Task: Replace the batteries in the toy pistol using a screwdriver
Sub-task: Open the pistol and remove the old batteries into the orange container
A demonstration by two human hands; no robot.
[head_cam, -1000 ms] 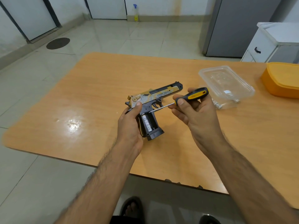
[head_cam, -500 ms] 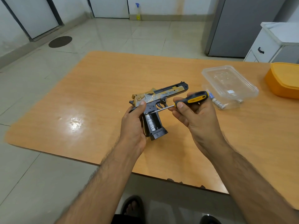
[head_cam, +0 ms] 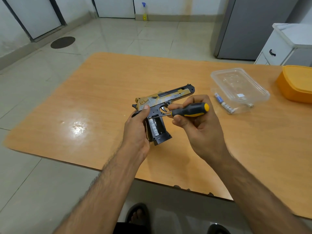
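Nearest camera, above bench (head_cam: 104,92) front edge: left hand (head_cam: 137,130) wrapping toy pistol (head_cam: 162,105) at rear of handle, thumb pressing gold slide — pistol lifted off bench, barrel pointing right and away. Handle compartment lying open, battery (head_cam: 154,126) showing inside. Right hand (head_cam: 196,122) clenching screwdriver (head_cam: 189,111) by black-yellow handle, tip touching top end of compartment. Farther right: clear container (head_cam: 239,86) sitting on bench, loose batteries (head_cam: 225,104) just beside it — orange box (head_cam: 297,83) beyond.
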